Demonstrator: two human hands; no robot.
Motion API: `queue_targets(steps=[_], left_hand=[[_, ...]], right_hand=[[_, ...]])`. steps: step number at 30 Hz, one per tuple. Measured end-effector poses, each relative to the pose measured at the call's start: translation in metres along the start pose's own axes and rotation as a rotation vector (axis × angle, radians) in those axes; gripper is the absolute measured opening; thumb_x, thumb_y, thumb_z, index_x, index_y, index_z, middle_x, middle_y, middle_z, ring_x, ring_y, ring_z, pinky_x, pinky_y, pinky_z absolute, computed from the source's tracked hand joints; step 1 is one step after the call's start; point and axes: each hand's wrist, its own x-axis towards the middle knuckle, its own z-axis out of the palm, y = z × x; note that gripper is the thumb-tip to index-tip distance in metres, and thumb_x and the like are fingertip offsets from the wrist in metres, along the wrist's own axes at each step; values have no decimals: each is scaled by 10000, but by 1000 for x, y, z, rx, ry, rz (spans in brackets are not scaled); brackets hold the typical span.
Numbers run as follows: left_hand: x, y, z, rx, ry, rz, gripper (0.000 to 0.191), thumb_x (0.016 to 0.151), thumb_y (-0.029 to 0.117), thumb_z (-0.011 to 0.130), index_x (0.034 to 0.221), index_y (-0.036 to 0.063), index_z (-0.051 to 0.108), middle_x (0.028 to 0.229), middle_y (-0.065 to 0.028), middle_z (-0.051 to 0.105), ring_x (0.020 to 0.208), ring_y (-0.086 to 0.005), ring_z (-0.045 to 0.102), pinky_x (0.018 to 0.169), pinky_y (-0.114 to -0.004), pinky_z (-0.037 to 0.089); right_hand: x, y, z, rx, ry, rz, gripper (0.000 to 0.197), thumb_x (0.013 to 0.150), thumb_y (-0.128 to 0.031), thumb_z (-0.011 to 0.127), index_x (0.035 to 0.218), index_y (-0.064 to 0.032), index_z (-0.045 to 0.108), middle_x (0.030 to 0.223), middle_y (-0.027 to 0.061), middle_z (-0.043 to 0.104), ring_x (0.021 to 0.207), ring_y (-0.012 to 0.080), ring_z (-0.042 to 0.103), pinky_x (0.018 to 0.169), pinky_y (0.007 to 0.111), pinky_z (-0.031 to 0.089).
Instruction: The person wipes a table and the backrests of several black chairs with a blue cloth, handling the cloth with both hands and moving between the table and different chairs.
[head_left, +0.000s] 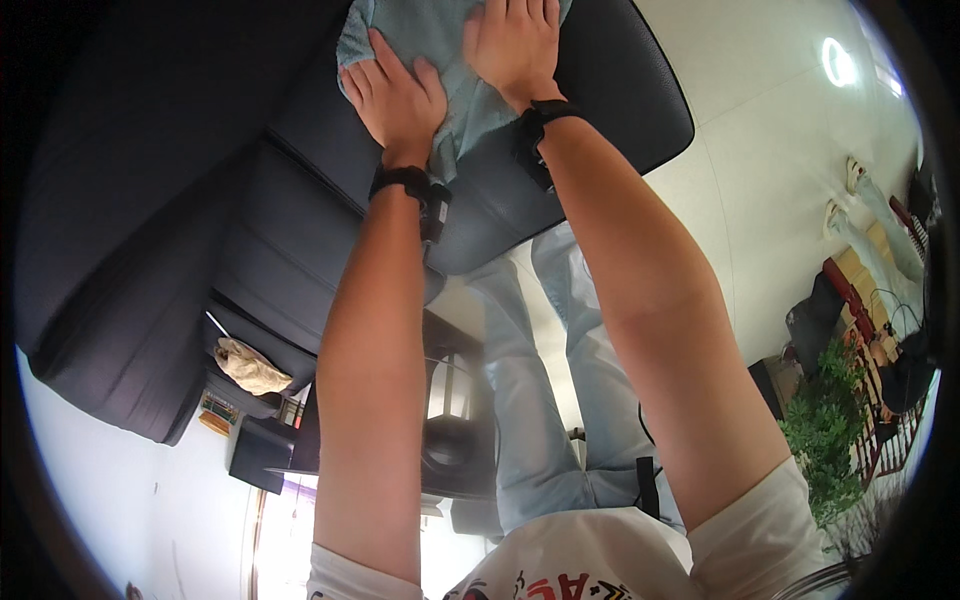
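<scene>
A light blue terry cloth (472, 97) lies bunched and creased on the black leather seat (622, 82) of a sofa, at the top of the view. My left hand (397, 101) rests flat on the cloth's left part, thumb and fingers spread. On its right part my right hand (517, 49) presses palm down; its fingertips run to the upper picture edge. Neither hand visibly pinches the fabric. Each wrist wears a black strap, and a small dark device shows by each one. The cloth's far end is cut off by the frame.
The sofa's black backrest (127, 300) rises on the left, with a beige cloth (251, 366) lying farther along the seat. Behind my legs stands a dark glossy table (457, 450). At right are a leafy green plant (825, 420) and another person's legs (870, 232) over the pale floor (757, 172).
</scene>
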Motion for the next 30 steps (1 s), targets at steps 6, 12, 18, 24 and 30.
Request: queue_targets(steps=[6, 12, 18, 24, 30], left_hand=[[3, -10, 4, -2, 23, 48, 613, 908, 340, 436, 1358, -72, 381, 1136, -249, 524, 1141, -411, 442, 1082, -500, 235], [0, -11, 0, 118, -62, 48, 589, 901, 276, 467, 1341, -106, 384, 1228, -310, 513, 1184, -440, 456, 1075, -520, 271], [-8, -1, -2, 14, -209, -88, 628, 913, 287, 447, 1394, -93, 309, 1271, -303, 493, 1238, -444, 417, 1100, -508, 239], [-50, 18, -11, -51, -206, -19, 640, 917, 315, 441, 1404, -80, 314, 1289, -279, 478, 1261, -439, 382, 1120, -501, 200], [-92, 55, -49, -160, -331, -7, 646, 916, 310, 429, 1416, -78, 302, 1283, -268, 488, 1255, -405, 393, 1141, -486, 161]], right_hand=[[4, -4, -2, 47, 68, -46, 568, 776, -236, 555, 1250, 75, 512, 1140, 249, 577, 1117, 400, 503, 1046, 490, 323], [-5, 6, 4, 18, 16, -264, 517, 775, -220, 563, 1203, 69, 540, 1136, 243, 586, 1107, 389, 525, 1046, 480, 343], [-12, 7, -3, -4, -130, -364, 497, 754, -149, 549, 1199, 75, 538, 1135, 262, 583, 1121, 392, 529, 1050, 456, 357], [-45, 11, -22, 29, -195, -421, 524, 768, -140, 565, 1243, 69, 494, 1177, 272, 554, 1152, 401, 502, 1037, 455, 372], [-94, 21, -53, 54, -225, -434, 670, 710, -80, 604, 1352, 7, 436, 1098, 185, 560, 1107, 382, 509, 1058, 452, 346]])
